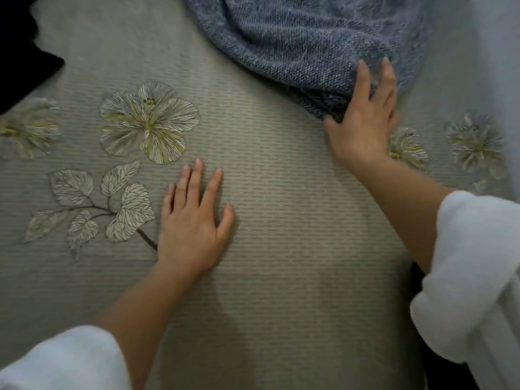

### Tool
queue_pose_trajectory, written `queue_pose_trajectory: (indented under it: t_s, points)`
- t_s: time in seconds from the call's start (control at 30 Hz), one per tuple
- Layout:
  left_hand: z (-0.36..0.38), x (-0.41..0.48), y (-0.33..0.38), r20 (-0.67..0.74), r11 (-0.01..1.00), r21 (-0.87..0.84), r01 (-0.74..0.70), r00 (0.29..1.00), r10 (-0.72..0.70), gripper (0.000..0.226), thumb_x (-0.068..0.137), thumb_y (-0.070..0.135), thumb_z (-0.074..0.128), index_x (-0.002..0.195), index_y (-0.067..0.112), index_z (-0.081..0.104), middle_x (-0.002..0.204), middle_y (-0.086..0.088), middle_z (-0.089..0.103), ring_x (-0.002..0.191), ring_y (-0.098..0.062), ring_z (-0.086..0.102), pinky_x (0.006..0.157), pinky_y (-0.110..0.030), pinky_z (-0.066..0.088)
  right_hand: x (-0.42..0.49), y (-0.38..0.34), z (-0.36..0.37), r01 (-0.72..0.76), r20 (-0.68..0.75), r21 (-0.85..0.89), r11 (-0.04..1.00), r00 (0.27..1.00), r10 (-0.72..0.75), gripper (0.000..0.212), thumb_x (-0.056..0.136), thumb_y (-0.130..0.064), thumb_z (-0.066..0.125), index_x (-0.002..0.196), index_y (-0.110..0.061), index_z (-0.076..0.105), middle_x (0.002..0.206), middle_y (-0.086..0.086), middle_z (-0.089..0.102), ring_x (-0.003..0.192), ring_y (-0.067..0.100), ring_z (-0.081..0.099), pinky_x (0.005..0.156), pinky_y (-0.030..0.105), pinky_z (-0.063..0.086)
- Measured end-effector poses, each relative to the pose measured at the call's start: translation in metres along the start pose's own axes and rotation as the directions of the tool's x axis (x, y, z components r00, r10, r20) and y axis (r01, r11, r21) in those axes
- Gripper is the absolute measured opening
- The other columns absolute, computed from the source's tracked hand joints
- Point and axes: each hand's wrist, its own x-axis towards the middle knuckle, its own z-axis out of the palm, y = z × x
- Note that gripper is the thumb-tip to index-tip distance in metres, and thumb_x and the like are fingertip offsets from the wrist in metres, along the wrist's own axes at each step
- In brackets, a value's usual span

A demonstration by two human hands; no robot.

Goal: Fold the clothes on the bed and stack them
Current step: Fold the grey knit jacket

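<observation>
— Resting flat on the floral bedspread (pixel 281 220), the left hand (pixel 194 220), fingers spread wide.
— Right hand (pixel 363 122) lies fingers straight on the near edge of the blue knit sweater (pixel 295 38), bunched up far right.

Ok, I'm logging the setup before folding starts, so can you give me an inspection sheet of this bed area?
Surface: bedspread, grey-beige, ribbed, printed with flowers and leaves.
Job's things: blue knit garment, crumpled at the far side, not folded.
Clutter: dark fabric at the far left, kind unclear.
Hands: left hand flat on the bedspread, fingers straight; right hand laid on the garment's near edge, fingers spread.
Cables: nothing seen.
Surroundings: white sleeves on both arms; nothing else clear.
</observation>
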Motion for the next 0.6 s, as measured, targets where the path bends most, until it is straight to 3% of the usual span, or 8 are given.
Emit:
queue_pose_trajectory:
  t_s: [0.1,0.2,0.27,0.43,0.6]
  points:
    - [0.002,-0.001,-0.001,-0.011,1.0,0.011,0.003,1.0,-0.003,0.064,0.091,0.048,0.028,0.15,0.025,0.026,0.16,-0.005,0.012,0.148,-0.02,0.007,0.117,-0.038,0.001,0.018,-0.005,0.009,-0.109,0.1,0.044,0.993,0.989,0.105,0.037,0.089,-0.029,0.061,0.124,-0.024,0.049,0.16,0.009,0.008,0.146,0.034,0.003,0.113,0.057,0.014]
    - [0.003,0.0,-0.002,-0.028,1.0,0.013,-0.003,1.0,0.003,0.063,0.091,0.048,0.031,0.15,0.026,0.027,0.16,-0.005,0.014,0.148,-0.019,0.007,0.116,-0.035,0.0,0.009,-0.005,0.018,0.033,0.164,0.116,0.993,0.985,-0.052,0.017,0.09,-0.025,0.054,0.1,-0.012,0.051,0.136,0.017,0.045,0.135,0.039,0.03,0.112,0.046,0.024]
    - [0.004,0.001,-0.003,-0.04,1.0,0.004,-0.008,0.999,0.008,0.063,0.091,0.048,0.032,0.15,0.027,0.027,0.16,-0.004,0.013,0.148,-0.018,0.005,0.116,-0.033,-0.004,-0.008,-0.004,0.019,0.113,0.195,0.116,0.987,0.972,-0.134,0.013,0.089,-0.023,0.053,0.09,-0.013,0.043,0.123,0.018,0.052,0.13,0.041,0.037,0.11,0.046,0.029]
    - [0.005,0.001,-0.006,-0.049,0.995,-0.092,-0.033,0.998,0.029,0.066,0.091,0.049,0.031,0.152,0.026,0.019,0.161,0.001,0.008,0.147,-0.012,-0.002,0.115,-0.03,-0.008,-0.064,0.006,0.02,0.274,0.313,0.066,0.96,0.907,-0.28,0.013,0.088,-0.024,0.052,0.096,-0.014,0.048,0.128,0.012,0.051,0.135,0.04,0.032,0.119,0.044,0.013]
    - [-0.007,-0.005,-0.017,0.019,0.907,-0.42,-0.011,1.0,0.021,0.071,0.094,0.054,0.031,0.154,0.026,0.005,0.161,0.003,0.007,0.145,-0.006,-0.003,0.118,-0.033,-0.004,-0.146,0.013,0.009,0.377,0.389,0.139,0.916,0.83,-0.4,0.021,0.086,-0.021,0.053,0.106,-0.013,0.053,0.135,0.005,0.049,0.14,0.035,0.027,0.121,0.04,0.006]
